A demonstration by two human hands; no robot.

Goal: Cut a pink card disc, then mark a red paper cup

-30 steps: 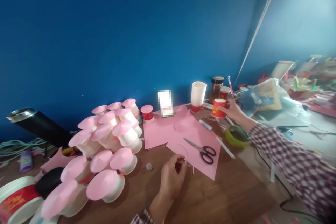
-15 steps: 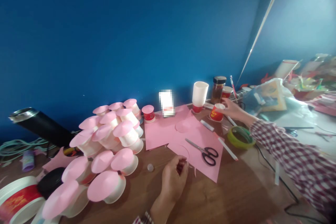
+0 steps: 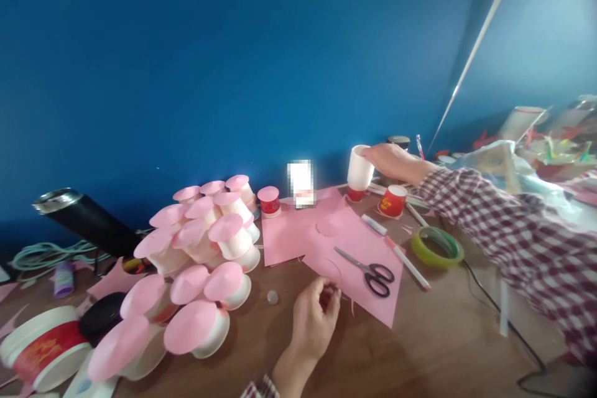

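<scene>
My right hand had closed over the rim of the white cup stack by the blue wall, hiding its far side; half a second before, it rested on the single red cup, which now stood free just beside. My left hand stayed curled at the pink paper edge; I couldn't tell what it pinched. One pair of scissors lay there, one tape roll nearby.

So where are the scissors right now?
The scissors lie open on the pink paper right of centre on the table, between the left hand and the green tape roll.
</scene>
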